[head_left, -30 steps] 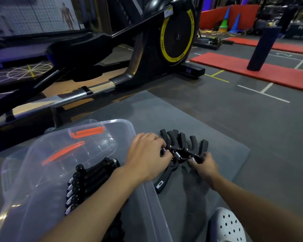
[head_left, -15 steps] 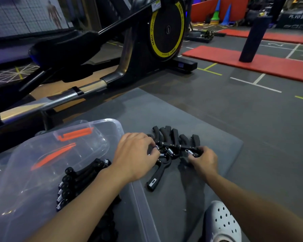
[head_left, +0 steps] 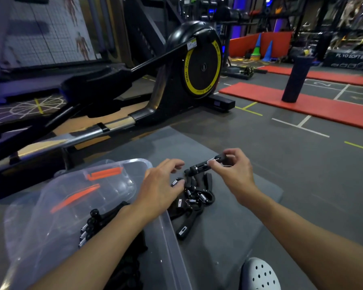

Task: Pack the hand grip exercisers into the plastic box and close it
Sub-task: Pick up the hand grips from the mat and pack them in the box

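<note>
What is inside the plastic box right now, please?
A row of black grip exercisers lies in the box; the left forearm hides the rest.

Box (head_left: 166, 237): clear, smooth, glossy plastic; latches (head_left: 104, 173) orange plastic.
Grips (head_left: 194, 197): matt black plastic handles (head_left: 184, 227); bright coiled metal springs (head_left: 203, 196).
Mat (head_left: 228, 227): grey, matt, finely grained.
Shoe (head_left: 260, 275): white, matt, perforated, plastic-looking.
Rail (head_left: 86, 135): polished, reflective metal.
</note>
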Demonstrator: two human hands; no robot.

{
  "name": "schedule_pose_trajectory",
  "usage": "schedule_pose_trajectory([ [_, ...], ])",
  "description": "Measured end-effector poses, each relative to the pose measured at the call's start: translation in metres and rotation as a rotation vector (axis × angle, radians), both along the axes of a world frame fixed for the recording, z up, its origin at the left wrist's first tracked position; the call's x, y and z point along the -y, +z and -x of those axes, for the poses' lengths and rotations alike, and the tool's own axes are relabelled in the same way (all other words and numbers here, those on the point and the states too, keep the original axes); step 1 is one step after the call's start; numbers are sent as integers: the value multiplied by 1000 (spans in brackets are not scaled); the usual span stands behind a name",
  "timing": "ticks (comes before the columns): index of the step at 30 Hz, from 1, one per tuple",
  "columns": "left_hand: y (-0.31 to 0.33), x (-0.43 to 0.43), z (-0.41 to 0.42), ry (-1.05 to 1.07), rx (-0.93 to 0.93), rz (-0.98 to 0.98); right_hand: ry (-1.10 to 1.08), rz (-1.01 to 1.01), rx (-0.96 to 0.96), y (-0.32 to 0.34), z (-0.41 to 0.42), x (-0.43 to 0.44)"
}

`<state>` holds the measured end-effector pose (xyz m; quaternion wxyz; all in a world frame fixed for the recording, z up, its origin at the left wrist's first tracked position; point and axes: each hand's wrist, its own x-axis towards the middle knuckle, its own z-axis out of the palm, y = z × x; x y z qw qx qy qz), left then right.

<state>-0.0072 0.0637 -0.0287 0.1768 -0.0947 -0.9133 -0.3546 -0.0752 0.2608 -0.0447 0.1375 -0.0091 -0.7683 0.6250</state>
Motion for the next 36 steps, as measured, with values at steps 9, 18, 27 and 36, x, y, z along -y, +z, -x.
schedule_pose_trajectory([
  [9, 49, 38, -20, -68, -204, -19, 182, 132, -9, 68, -25, 37],
  [18, 65, 77, -51, -84, -270, -72, 403, 206, 59, 73, -39, 92],
  [27, 19, 113, -49, 44, -174, -175, 559, -298, 135, 27, -62, 128],
  [36, -61, 116, -8, 133, 101, -281, 624, -426, 88, -15, -71, 130],
])
